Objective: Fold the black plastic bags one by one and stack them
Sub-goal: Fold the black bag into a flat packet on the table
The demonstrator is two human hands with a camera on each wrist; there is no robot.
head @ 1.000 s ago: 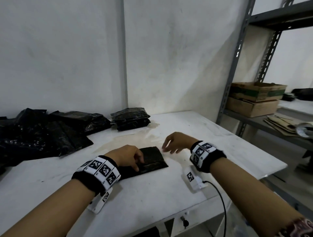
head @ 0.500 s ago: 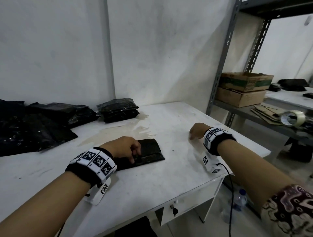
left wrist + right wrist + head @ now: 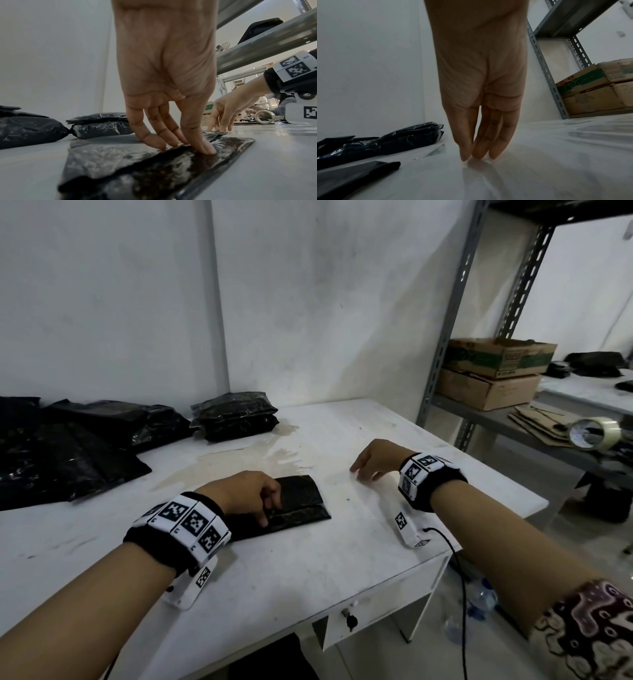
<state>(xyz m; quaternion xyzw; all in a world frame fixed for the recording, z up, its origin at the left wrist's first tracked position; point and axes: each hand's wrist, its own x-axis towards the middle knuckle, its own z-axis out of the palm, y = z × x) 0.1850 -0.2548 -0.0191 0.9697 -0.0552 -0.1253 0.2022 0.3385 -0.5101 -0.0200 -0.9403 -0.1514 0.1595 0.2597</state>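
Left hand (image 3: 245, 493) fingers (image 3: 205, 147) pressing folded bag (image 3: 298, 506), long axis crosswise; right hand (image 3: 375, 458) fingers together on bare bench (image 3: 342, 570), apart rightward.

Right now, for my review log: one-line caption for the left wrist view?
Left hand presses its fingertips on a folded black bag on the white table.

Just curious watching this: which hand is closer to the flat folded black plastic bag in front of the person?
Left. The left hand presses its fingertips on the flat folded black plastic bag; the right hand rests apart on the white table.
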